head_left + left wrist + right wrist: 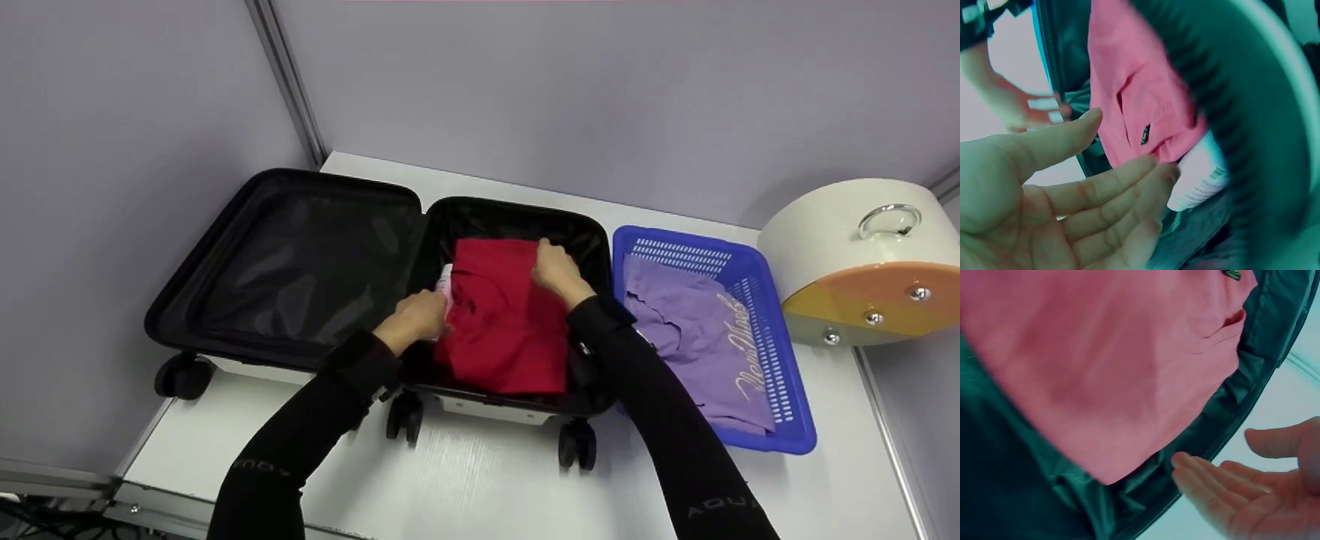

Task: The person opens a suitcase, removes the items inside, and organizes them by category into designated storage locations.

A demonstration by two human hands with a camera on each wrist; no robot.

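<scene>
A folded red garment (506,315), probably a shirt, lies in the right half of an open black-lined suitcase (517,208). It has a small dark tag (1145,135) near its neckline. My left hand (416,319) is at the garment's left edge; in the left wrist view its fingers are extended, the thumb apart, and the fingertips meet the fabric. Beside that hand, a white printed item (1199,174) sticks out from under the garment. My right hand (556,271) is by the garment's upper right corner. In the right wrist view its fingers are straight and grip nothing.
To the left lies the suitcase's other half (292,262), with a black lining. A blue basket (799,405) on the right holds a purple garment (694,337) with lettering. Behind it stands a cream rounded box (840,217) with a metal handle. Everything rests on a white table (480,480).
</scene>
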